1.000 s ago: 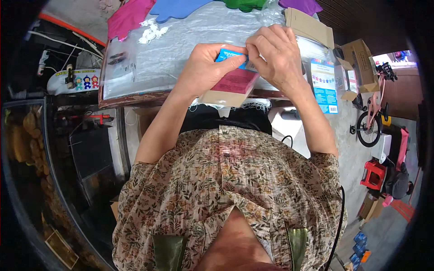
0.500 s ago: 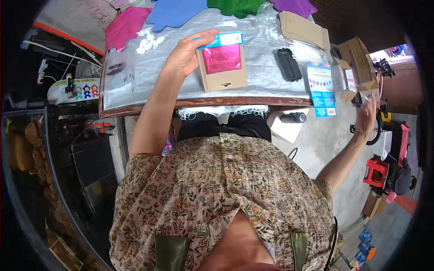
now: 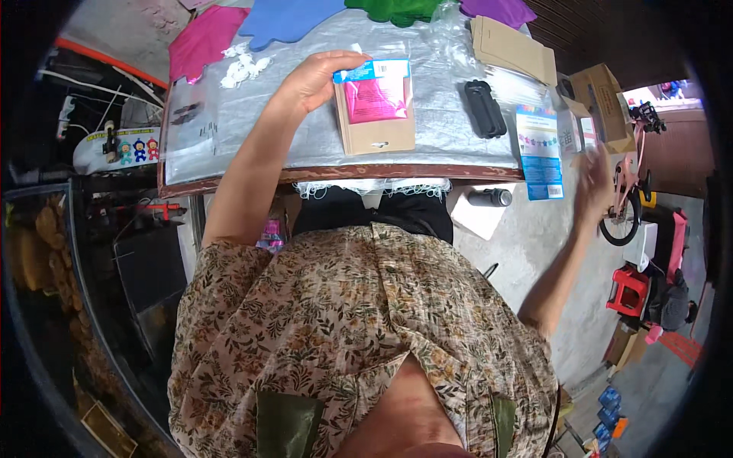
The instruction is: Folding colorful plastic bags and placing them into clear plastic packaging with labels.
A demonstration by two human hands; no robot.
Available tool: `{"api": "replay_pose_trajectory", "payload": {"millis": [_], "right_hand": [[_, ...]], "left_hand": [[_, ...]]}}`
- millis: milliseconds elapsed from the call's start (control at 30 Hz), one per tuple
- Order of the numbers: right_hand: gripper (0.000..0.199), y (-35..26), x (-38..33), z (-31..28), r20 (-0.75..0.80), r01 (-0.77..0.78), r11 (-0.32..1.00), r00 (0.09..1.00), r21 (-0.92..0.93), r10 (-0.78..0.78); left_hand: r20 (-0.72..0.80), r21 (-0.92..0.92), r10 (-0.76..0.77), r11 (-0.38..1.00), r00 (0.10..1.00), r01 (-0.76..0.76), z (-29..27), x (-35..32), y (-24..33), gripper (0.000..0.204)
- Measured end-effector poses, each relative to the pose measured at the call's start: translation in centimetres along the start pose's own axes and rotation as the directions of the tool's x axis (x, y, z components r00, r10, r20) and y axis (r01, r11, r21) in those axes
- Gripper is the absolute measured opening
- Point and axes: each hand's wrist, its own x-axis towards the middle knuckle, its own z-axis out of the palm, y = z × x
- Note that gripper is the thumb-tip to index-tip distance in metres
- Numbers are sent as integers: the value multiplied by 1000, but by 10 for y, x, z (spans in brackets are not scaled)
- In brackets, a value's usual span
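My left hand (image 3: 324, 76) grips the top left corner of a flat package (image 3: 376, 101), its thumb and fingers closed on the edge. The package has a blue and white printed strip along the top, a folded bright pink piece behind clear film, and brown card with a small slot at the bottom. It is tilted up above the table's near edge. Off to the right, beyond the table, my right hand (image 3: 594, 187) is smeared by motion. It is just below an open cardboard box (image 3: 607, 95) and beside a blue printed sheet (image 3: 540, 153); its fingers cannot be made out.
Pink (image 3: 202, 42), blue (image 3: 290, 19), green and purple cut pieces lie along the table's far side. A white clump (image 3: 243, 69), a stack of brown cards (image 3: 513, 52), crumpled clear plastic and a black case (image 3: 485, 111) are on the table. A red stool (image 3: 630, 290) stands right.
My right hand has moved left, away from the bicycle side and closer to the blue printed sheet. The package stays in my left hand, almost unmoved.
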Motion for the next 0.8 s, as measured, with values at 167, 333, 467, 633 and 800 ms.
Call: {"api": "replay_pose_trajectory", "payload": {"millis": [167, 333, 467, 633, 800], "right_hand": [[53, -146, 26, 165, 477, -25, 900, 855, 434, -206], [41, -159, 50, 250, 723, -186, 834, 617, 519, -312], [27, -161, 49, 264, 798, -362, 786, 544, 501, -258], [14, -156, 36, 282, 743, -218, 827, 593, 519, -310], [10, -162, 18, 275, 575, 116, 864, 701, 491, -421]], "left_hand": [[-36, 40, 18, 999, 999, -17, 7, -1, -2, 31], [-29, 147, 9, 989, 1000, -5, -4, 3, -9, 30], [-21, 206, 54, 977, 998, -49, -14, 7, -16, 28], [-71, 423, 139, 901, 988, -96, -22, 12, -27, 24], [169, 877, 499, 317, 850, -361, -33, 9, -28, 22]]}}
